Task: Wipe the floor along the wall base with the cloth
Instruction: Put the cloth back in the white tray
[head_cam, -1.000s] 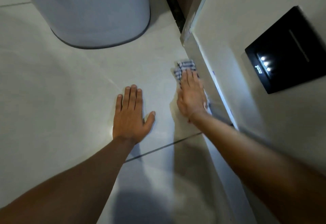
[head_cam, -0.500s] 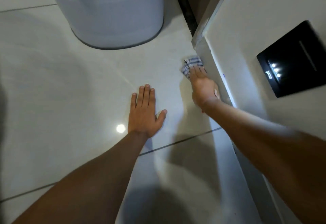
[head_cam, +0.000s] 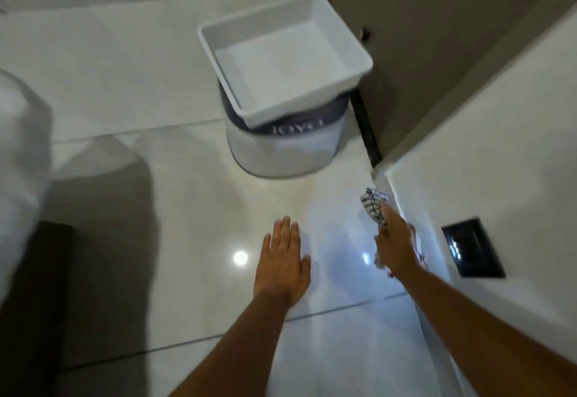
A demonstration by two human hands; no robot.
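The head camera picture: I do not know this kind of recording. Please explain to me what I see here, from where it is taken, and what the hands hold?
There is no machine here. A person wears one wide camera on the head, so you look forward and down along both bare arms. The left hand lies flat and open on the glossy tiled floor, seemingly as support. The right hand grips a striped cloth at the base of the pale wall; whether the cloth touches the floor is unclear, as the picture is blurred. Further ahead a round white bucket stands with a white tray on top. On the wall sits a black panel.
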